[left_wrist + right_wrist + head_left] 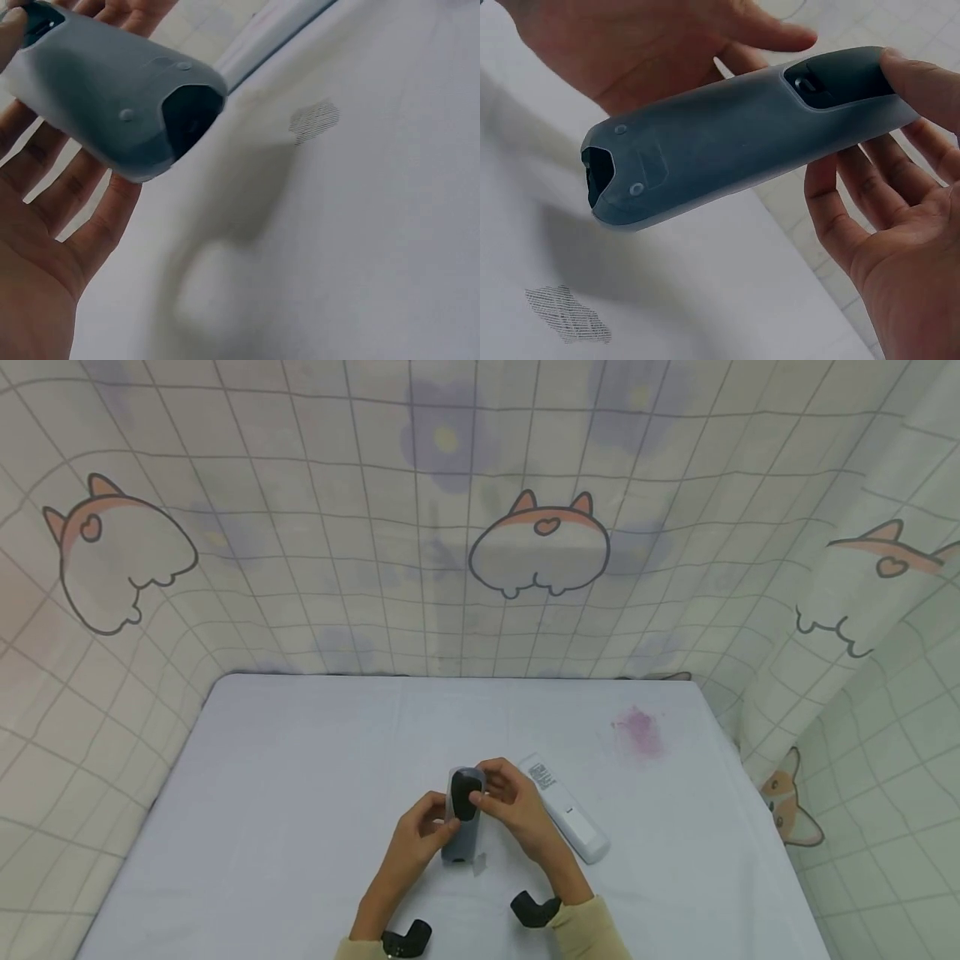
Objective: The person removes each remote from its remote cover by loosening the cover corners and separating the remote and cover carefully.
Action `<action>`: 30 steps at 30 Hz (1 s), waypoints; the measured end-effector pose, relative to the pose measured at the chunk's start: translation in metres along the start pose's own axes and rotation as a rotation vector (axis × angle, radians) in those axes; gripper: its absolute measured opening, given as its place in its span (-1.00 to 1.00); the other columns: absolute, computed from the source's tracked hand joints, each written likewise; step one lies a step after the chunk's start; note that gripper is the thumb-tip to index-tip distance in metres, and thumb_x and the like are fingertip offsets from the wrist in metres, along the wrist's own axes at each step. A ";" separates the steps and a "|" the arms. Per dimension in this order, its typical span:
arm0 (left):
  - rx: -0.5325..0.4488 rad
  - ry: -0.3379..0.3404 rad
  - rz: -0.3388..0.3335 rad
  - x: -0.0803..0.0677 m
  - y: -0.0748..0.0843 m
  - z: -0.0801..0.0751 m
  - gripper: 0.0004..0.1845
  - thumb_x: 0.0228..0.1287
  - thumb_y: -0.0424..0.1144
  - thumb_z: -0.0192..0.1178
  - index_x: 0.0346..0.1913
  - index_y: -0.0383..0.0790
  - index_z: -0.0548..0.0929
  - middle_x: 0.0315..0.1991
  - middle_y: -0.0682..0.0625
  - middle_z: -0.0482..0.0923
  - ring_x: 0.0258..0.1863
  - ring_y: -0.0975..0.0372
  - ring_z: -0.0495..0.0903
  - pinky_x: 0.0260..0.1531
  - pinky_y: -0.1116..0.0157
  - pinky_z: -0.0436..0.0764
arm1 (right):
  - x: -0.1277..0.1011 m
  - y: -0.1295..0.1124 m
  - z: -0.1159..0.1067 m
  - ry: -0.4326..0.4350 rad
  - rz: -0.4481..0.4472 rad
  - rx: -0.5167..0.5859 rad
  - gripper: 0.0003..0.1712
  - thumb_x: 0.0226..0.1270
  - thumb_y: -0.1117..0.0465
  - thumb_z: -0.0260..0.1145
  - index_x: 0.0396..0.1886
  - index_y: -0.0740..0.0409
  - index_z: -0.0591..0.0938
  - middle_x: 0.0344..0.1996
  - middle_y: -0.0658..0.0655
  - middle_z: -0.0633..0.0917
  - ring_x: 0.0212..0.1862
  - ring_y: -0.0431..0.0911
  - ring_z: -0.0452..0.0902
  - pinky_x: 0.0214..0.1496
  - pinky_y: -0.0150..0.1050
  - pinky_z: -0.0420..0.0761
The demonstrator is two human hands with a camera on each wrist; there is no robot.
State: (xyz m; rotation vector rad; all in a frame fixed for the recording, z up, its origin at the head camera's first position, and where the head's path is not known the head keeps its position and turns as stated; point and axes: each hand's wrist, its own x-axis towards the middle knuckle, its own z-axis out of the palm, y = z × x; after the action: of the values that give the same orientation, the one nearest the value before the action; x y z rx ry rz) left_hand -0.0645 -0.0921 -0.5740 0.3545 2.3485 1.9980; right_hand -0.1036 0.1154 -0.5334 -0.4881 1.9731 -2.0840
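Both hands hold a grey-blue, remote-shaped plastic case [462, 841] over the table, with a black oval section [466, 795] at its far end. In the right wrist view the case [705, 146] shows a dark cutout at each end and two small round studs. My left hand [418, 831] supports it from the left, fingers behind and thumb near the side. From the right, my right hand [517, 806] grips the far end, its thumb pressed on the black section. A white remote-shaped device [567, 810] with a printed code label lies beside the right hand.
The white cloth-covered table [300, 760] has a pink-purple stain [640, 732] at the back right. A small hatched grey patch [480, 863] lies just below the case. Grid-patterned curtains [337, 568] with animal drawings hang behind and along the sides.
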 end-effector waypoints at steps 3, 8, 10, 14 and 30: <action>-0.001 0.015 -0.044 -0.001 0.000 0.003 -0.70 0.39 -0.23 0.39 0.12 -0.09 0.63 0.05 -0.04 0.72 -0.01 0.37 0.70 0.00 0.37 0.71 | 0.001 -0.003 0.000 0.015 0.016 0.000 -0.55 0.44 0.30 0.39 0.24 0.29 0.50 0.18 0.34 0.68 0.18 -0.22 0.69 0.22 -0.35 0.66; -0.002 0.043 -0.094 -0.001 0.000 0.007 -0.67 0.33 -0.22 0.44 0.11 -0.04 0.64 0.04 -0.02 0.75 0.02 0.36 0.71 -0.01 0.39 0.71 | 0.002 -0.004 -0.002 0.018 0.014 0.014 -0.57 0.49 0.26 0.36 0.23 0.32 0.49 0.14 0.24 0.71 0.15 -0.24 0.69 0.20 -0.34 0.67; -0.001 0.052 -0.103 -0.002 0.001 0.007 -0.67 0.33 -0.22 0.45 0.10 -0.03 0.65 0.05 -0.01 0.75 0.04 0.34 0.72 -0.01 0.39 0.71 | 0.003 -0.003 -0.003 0.010 -0.005 0.022 -0.62 0.55 0.26 0.30 0.23 0.33 0.49 0.10 0.12 0.72 0.12 -0.24 0.70 0.17 -0.32 0.69; 0.010 0.070 -0.101 -0.002 0.002 0.008 -0.67 0.32 -0.22 0.45 0.09 0.01 0.65 0.06 0.03 0.75 0.07 0.28 0.74 0.00 0.39 0.70 | 0.004 -0.001 -0.007 -0.005 -0.048 0.047 -0.70 0.67 0.25 0.12 0.21 0.34 0.50 0.02 -0.06 0.71 0.08 -0.23 0.70 0.12 -0.26 0.73; 0.005 0.123 0.001 -0.003 0.000 0.010 -0.69 0.28 -0.27 0.48 0.03 -0.10 0.67 -0.09 -0.07 0.80 -0.19 0.41 0.70 -0.30 0.41 0.69 | 0.009 -0.017 -0.009 0.107 -0.155 -0.286 -0.74 0.55 0.27 0.30 0.15 0.17 0.60 0.04 0.23 0.71 -0.01 -0.18 0.70 -0.03 -0.24 0.78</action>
State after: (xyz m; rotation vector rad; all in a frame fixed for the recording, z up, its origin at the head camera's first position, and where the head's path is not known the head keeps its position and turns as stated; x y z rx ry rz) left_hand -0.0594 -0.0835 -0.5759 0.2392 2.4245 2.0722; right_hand -0.1143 0.1209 -0.5155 -0.6113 2.3833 -1.9572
